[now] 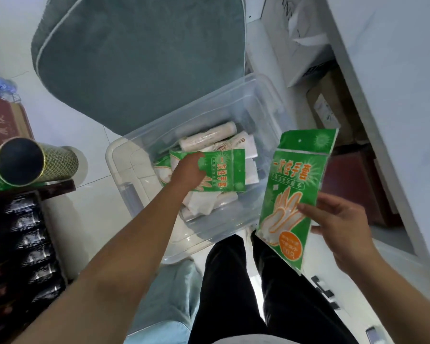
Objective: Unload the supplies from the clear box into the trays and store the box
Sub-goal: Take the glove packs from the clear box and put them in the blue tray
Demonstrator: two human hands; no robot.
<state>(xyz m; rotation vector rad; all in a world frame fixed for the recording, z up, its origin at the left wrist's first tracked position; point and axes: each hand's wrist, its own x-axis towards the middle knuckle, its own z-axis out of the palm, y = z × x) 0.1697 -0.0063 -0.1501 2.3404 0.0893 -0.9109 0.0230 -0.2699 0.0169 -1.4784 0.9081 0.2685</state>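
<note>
Box: clear box (pixel 236 227) on floor, part-full of packets.
Left hand (pixel 188 170): grip pinching green glove packet (pixel 224 170) inside.
Right hand (pixel 343 227): grip holding second packet (pixel 298 189) outside.
Advice: lift straight, clear the rim.

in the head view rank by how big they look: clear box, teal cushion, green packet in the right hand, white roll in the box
1. teal cushion
2. clear box
3. green packet in the right hand; held nearer the camera, so it may look oversized
4. white roll
</note>
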